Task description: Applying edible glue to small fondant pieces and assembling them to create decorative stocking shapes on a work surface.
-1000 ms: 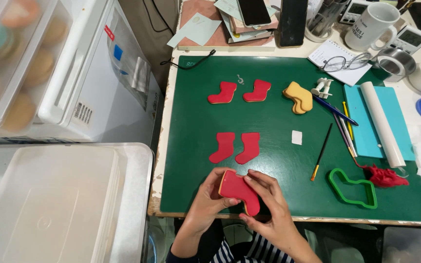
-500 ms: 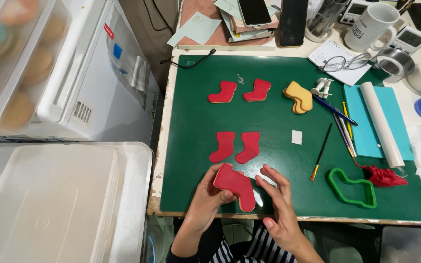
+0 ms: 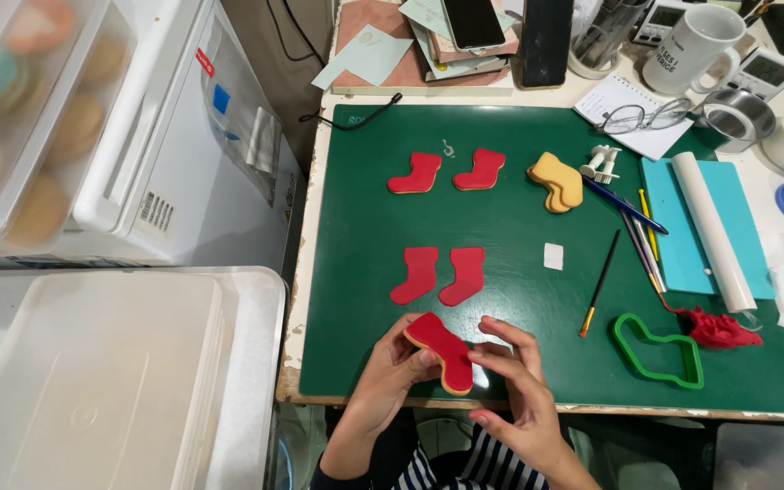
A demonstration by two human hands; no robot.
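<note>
A stocking-shaped cookie covered in red icing [image 3: 442,349] is held just above the near edge of the green cutting mat [image 3: 519,299]. My left hand [image 3: 383,381] grips it from below on the left. My right hand [image 3: 510,386] touches its right side with the fingertips, fingers spread. Two flat red icing stockings [image 3: 439,275] lie on the mat just beyond. Two more red stocking cookies [image 3: 446,171] lie farther back, beside a stack of plain yellow stocking cookies [image 3: 556,181].
A green stocking cutter [image 3: 660,349] and red icing scraps [image 3: 719,328] lie at the right. Brushes and pens [image 3: 632,236], a white rolling pin [image 3: 712,229] on a blue sheet, a mug [image 3: 691,44] and glasses [image 3: 646,116] sit behind. White plastic containers [image 3: 93,372] stand left.
The cookie has been turned slightly in my hands and its toe points down to the right. My right hand moved in from the mat, fingertips back on the cookie's edge.
</note>
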